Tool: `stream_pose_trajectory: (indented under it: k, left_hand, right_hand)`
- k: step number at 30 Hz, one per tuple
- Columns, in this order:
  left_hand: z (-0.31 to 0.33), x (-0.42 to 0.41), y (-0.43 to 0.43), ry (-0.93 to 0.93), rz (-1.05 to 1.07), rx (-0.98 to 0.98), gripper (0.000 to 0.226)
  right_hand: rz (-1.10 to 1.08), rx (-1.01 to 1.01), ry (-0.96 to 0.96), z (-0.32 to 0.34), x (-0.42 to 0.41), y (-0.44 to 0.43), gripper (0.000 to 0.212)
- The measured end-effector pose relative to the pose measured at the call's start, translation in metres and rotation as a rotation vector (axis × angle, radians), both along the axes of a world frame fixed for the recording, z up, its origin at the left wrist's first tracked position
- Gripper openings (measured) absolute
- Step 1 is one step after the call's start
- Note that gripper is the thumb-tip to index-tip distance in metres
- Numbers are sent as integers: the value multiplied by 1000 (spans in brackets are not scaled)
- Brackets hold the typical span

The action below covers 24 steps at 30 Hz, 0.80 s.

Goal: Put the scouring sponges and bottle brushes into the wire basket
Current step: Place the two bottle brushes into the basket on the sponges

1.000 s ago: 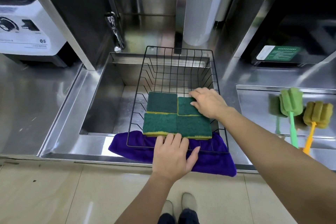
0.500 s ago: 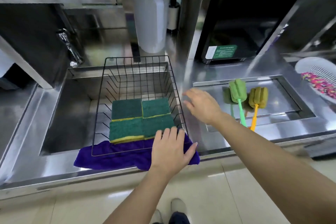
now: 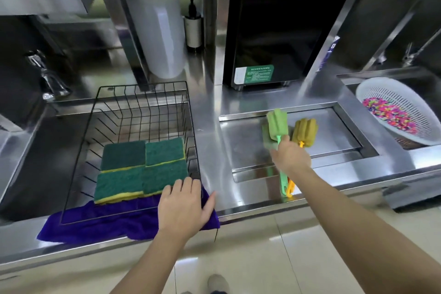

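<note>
Right hand [image 3: 291, 157] grasping green bottle brush [image 3: 276, 124]; left hand [image 3: 182, 205] flat, released, on wire basket [image 3: 191, 112] rim.

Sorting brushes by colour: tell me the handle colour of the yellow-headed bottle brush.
Orange handle, seen in the head view, partly hidden by the right hand.

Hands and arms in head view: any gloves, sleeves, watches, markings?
None visible. The left hand and right hand are bare, with no gloves, rings or watch. Both forearms are uncovered right to the bottom frame edge; no sleeve, strap or marking shows.
</note>
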State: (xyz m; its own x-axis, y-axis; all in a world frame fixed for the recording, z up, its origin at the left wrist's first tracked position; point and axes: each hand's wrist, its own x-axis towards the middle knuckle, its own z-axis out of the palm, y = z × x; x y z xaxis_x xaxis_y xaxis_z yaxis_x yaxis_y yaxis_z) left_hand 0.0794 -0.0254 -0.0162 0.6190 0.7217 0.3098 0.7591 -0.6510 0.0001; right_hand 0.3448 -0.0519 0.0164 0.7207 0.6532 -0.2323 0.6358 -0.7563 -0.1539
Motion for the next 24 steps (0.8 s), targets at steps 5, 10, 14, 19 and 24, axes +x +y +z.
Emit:
stream_pose_trajectory:
  k: [5, 10, 14, 19, 24]
  left_hand:
    - [6, 1, -2, 1, 14, 1, 44]
    - [9, -3, -3, -9, 13, 1, 49]
    - [11, -14, -2, -72, 69, 7, 53]
    - [13, -27, 2, -127, 151, 26, 55]
    - [10, -44, 8, -131, 196, 64, 54]
  right_hand:
    - [-2, 0, 135, 0, 8, 6, 32]
    - [1, 228, 269, 19, 8, 26, 29]
    - [90, 395, 359, 35, -3, 43, 18]
    - [184, 499, 458, 46, -29, 59, 11]
    - [323, 508, 428, 51, -57, 77, 11]
